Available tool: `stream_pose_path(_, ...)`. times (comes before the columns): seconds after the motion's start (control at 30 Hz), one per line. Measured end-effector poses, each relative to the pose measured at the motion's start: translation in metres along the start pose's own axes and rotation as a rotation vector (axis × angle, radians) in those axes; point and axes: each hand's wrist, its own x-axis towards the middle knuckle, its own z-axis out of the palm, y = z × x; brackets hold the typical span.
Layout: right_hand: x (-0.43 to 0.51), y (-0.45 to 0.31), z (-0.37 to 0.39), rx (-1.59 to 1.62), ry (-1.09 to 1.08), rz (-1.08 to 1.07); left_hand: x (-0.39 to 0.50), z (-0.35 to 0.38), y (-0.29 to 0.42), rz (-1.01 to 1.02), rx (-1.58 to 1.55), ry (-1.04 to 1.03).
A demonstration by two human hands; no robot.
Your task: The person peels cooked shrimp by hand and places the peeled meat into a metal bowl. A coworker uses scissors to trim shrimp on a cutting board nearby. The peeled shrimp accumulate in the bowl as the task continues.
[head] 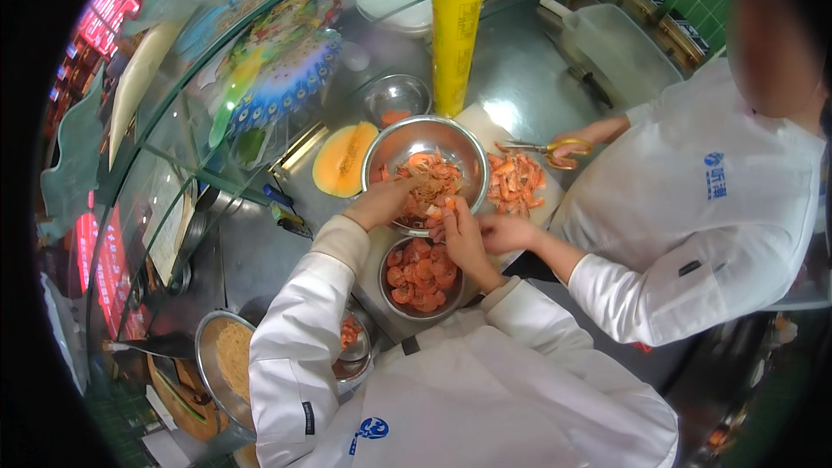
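My left hand (391, 200) reaches over the rim of a steel bowl (422, 127) of orange shrimp heads and shells (434, 168). Its fingertips are among the shells, so I cannot tell whether they grip anything. My right hand (467, 242) pinches a pale orange shrimp (439, 209) just inside the near rim. Close below stands a smaller steel bowl (389, 299) filled with curled orange shrimp (421, 273). A co-worker's hand (506, 234) is right beside my right hand, its fingers partly hidden.
Gold-handled scissors (567, 151) are in the co-worker's other hand, above shrimp pieces (517, 183) on a white cutting board (551, 198). A cut melon (346, 159), a small steel bowl (398, 92) and an upright yellow roll (457, 32) stand around. A knife (593, 86) lies farther back.
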Motion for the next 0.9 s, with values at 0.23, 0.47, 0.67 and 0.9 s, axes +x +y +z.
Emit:
stream_pose_path(0.23,-0.011,0.0,-0.012,-0.04,0.021,0.045,0.009,0.001,-0.011,0.111,0.155,0.013)
stream_pose_path(0.47,-0.028,0.009,-0.006,-0.043,-0.02,0.073,-0.008,0.003,-0.017,-0.035,0.066,0.028)
stream_pose_path(0.67,-0.049,0.007,0.001,0.013,-0.08,0.053,-0.019,-0.028,-0.003,-0.051,0.111,0.115)
stream_pose_path(0.9,-0.074,0.006,0.053,0.164,-0.265,0.207,-0.171,-0.078,-0.001,-0.36,-0.117,0.385)
